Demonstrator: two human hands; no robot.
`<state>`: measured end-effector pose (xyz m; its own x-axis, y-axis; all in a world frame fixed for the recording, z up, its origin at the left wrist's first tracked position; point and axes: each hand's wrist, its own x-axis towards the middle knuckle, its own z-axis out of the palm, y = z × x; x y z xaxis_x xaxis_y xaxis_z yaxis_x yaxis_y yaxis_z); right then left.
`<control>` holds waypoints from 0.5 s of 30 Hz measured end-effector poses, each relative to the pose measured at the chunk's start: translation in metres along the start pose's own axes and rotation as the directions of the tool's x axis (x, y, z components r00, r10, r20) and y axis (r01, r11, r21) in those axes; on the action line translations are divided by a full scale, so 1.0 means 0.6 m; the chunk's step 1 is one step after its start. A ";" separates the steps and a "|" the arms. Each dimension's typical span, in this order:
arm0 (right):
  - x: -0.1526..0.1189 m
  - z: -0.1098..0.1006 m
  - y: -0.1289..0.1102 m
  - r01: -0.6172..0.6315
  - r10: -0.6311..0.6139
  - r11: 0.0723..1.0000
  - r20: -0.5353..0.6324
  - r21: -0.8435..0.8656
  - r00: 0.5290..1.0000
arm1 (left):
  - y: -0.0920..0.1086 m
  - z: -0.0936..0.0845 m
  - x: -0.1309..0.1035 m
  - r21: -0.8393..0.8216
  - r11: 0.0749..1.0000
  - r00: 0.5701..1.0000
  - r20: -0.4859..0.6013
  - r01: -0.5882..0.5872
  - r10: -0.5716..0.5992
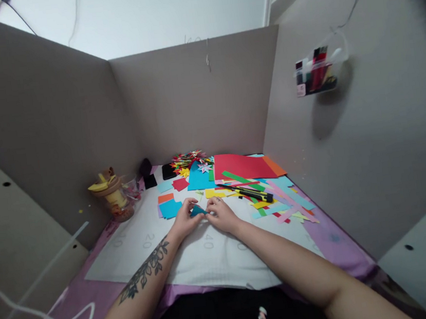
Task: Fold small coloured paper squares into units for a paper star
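A small folded piece of blue paper [197, 210] is held between my two hands, low over the white sheet [194, 257]. My left hand [185, 220] is closed on its left side, fingers curled round the edge. At the paper's right corner, my right hand [220, 214] pinches it with thumb and fingers. Left of my hands lie blue paper squares [170, 209] with an orange one [165, 198] behind. Yellow paper [214, 193] lies just beyond my right hand.
A yellow and black cutter [254, 194] lies among coloured strips [289, 196] on the right. Red sheets [241, 166] and folded paper stars [190, 159] are at the back. A cup [114, 197] stands left; partitions enclose the table.
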<state>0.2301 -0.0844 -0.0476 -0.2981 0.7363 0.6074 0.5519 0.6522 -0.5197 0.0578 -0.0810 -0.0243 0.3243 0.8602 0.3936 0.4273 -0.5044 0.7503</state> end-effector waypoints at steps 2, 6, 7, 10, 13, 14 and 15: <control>0.000 0.000 0.000 0.008 -0.008 1.000 -0.007 0.007 1.000 | 0.001 0.001 0.000 0.037 0.999 0.999 0.037 0.010 -0.011; -0.001 0.000 0.001 0.008 -0.008 1.000 -0.013 0.017 1.000 | 0.002 0.000 0.000 0.096 0.995 1.000 0.006 -0.013 0.013; -0.001 0.000 0.001 0.006 -0.006 1.000 -0.013 0.020 1.000 | 0.002 0.000 0.000 0.095 0.995 1.000 0.007 -0.015 0.014; -0.001 0.000 0.001 0.002 -0.001 1.000 -0.014 0.027 1.000 | 0.002 -0.002 -0.001 0.079 0.997 1.000 0.019 -0.008 0.007; -0.001 0.000 0.001 -0.017 0.018 0.999 -0.017 0.037 1.000 | -0.001 -0.003 -0.002 0.050 0.999 0.999 0.037 0.002 -0.004; -0.001 0.000 0.001 -0.026 0.026 0.999 -0.017 0.042 1.000 | -0.002 -0.003 -0.002 0.045 0.999 0.999 0.035 0.003 -0.005; 0.000 0.001 0.001 -0.031 0.031 0.998 -0.014 0.047 0.999 | -0.003 -0.003 -0.002 0.043 0.999 1.000 0.030 0.000 -0.002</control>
<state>0.2301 -0.0841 -0.0483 -0.2696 0.7537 0.5993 0.5236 0.6371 -0.5657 0.0553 -0.0808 -0.0253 0.3491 0.8583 0.3760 0.4635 -0.5069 0.7268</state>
